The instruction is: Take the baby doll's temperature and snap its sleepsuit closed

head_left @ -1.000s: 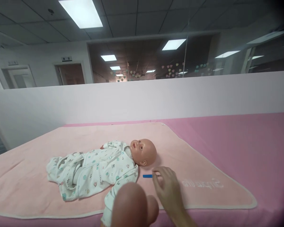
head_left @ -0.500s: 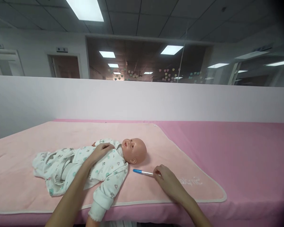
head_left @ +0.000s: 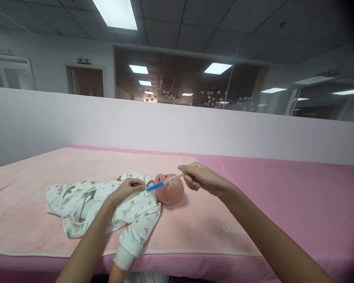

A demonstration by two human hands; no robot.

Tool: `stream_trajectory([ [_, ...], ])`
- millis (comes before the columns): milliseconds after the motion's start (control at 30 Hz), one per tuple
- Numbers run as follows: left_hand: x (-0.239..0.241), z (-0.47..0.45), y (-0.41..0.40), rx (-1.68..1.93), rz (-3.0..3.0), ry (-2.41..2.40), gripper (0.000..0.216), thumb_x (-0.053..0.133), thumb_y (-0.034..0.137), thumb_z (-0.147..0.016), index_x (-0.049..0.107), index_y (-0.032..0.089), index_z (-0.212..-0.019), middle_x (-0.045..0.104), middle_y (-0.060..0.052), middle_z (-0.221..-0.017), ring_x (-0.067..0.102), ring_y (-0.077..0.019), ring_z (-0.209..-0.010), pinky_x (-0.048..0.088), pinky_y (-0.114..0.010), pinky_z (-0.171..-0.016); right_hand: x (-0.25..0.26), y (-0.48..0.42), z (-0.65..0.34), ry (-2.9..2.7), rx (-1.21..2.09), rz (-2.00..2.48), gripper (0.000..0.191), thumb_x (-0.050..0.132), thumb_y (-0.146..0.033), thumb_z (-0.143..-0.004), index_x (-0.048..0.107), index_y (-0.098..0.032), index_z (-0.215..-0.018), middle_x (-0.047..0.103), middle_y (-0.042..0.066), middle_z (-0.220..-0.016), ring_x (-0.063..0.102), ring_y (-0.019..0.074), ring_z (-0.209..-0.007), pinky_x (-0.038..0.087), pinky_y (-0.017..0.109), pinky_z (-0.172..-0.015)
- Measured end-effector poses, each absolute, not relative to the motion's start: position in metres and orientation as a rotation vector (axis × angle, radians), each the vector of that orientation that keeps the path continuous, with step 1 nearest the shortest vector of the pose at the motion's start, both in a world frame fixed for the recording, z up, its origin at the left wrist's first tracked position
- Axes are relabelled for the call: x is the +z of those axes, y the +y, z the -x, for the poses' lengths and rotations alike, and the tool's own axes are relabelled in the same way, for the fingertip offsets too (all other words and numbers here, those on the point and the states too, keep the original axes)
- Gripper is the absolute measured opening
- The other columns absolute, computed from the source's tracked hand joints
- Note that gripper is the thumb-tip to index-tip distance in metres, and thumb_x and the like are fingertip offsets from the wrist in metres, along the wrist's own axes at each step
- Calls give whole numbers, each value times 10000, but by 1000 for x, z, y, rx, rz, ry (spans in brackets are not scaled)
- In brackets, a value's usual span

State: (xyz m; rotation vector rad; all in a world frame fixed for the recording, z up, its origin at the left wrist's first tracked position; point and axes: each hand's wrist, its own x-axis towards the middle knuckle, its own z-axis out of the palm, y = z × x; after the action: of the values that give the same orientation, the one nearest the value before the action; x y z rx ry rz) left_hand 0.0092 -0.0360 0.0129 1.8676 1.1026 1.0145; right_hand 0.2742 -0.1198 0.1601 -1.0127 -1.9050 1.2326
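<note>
A baby doll [head_left: 172,192] in a white printed romper lies on its back on a pale pink blanket [head_left: 194,220], head to the right. My left hand [head_left: 126,190] rests flat on the doll's chest near the collar, fingers stretched out. My right hand [head_left: 199,177] is closed round a thin clear stick with a blue tip [head_left: 163,183]. It holds the stick just above the doll's face, the blue tip pointing left toward the doll's mouth and chin.
The blanket covers a pink-sheeted table [head_left: 297,204] that runs off to the right. A low white partition wall [head_left: 194,129] stands behind it, with a glass-walled office and ceiling lights beyond. The doll's near sleeve [head_left: 126,251] hangs at the front edge.
My right hand has picked the blue-tipped stick up from the blanket and carried it up and left over the doll's face. My left hand stays on the doll's chest.
</note>
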Motion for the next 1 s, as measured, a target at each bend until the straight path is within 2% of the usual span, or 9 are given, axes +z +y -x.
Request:
stream_trajectory([
  [100, 14, -10, -37, 1023, -1884, 1102, 338, 612, 444, -651, 691, 144, -787, 658, -70, -790, 559, -198, -760, 420, -264, -660, 166, -110, -272, -1880, 1211, 976, 433, 418, -421, -810, 307, -201, -454, 240, -90, -329, 221, 45, -342, 245, 210, -420],
  [267, 13, -11, -35, 1048, -1879, 1124, 337, 623, 432, -639, 695, 138, -789, 664, -74, -797, 559, -203, -774, 422, -270, -670, 183, -96, -282, -1835, 924, 966, 445, 423, -425, -800, 270, -213, -440, 218, -86, -322, 230, 53, -341, 256, 225, -429],
  [400, 11, -10, -33, 1058, -1865, 1101, 323, 627, 413, -647, 697, 133, -792, 671, -76, -809, 561, -202, -792, 419, -270, -690, 194, -92, -289, -1956, 607, 1218, 430, 501, -419, -759, 367, -195, -418, 346, -44, -330, 299, 58, -342, 251, 235, -430],
  [533, 10, -9, -32, 1057, -1850, 1094, 306, 631, 399, -647, 696, 135, -787, 671, -71, -814, 562, -199, -799, 414, -272, -704, 203, -94, -285, -1946, 693, 1086, 455, 411, -427, -810, 299, -213, -424, 251, -62, -338, 236, 59, -345, 245, 240, -427],
  [633, 10, -9, -32, 1057, -1842, 1085, 301, 629, 394, -653, 695, 138, -796, 670, -68, -820, 561, -195, -803, 411, -271, -711, 209, -91, -277, -1976, 409, 1189, 490, 514, -354, -767, 255, -210, -377, 216, -66, -319, 195, 50, -344, 224, 240, -422],
  [700, 10, -9, -32, 1057, -1836, 1080, 310, 627, 400, -656, 694, 133, -800, 668, -70, -820, 560, -193, -796, 410, -271, -707, 215, -86, -273, -2009, 353, 1211, 500, 536, -345, -761, 263, -210, -365, 238, -62, -313, 221, 49, -340, 239, 237, -423],
  [800, 11, -10, -34, 1061, -1829, 1072, 317, 627, 401, -657, 691, 124, -798, 663, -74, -816, 557, -189, -787, 408, -267, -698, 225, -80, -268, -2009, 409, 1113, 493, 459, -368, -808, 292, -224, -367, 268, -60, -316, 267, 55, -335, 271, 224, -413],
  [1000, 10, -10, -33, 1076, -1827, 1058, 300, 625, 392, -666, 687, 129, -796, 660, -68, -812, 553, -180, -785, 400, -260, -700, 231, -83, -248, -1977, 182, 886, 530, 334, -344, -870, 306, -220, -355, 267, -64, -316, 304, 48, -347, 292, 185, -432],
])
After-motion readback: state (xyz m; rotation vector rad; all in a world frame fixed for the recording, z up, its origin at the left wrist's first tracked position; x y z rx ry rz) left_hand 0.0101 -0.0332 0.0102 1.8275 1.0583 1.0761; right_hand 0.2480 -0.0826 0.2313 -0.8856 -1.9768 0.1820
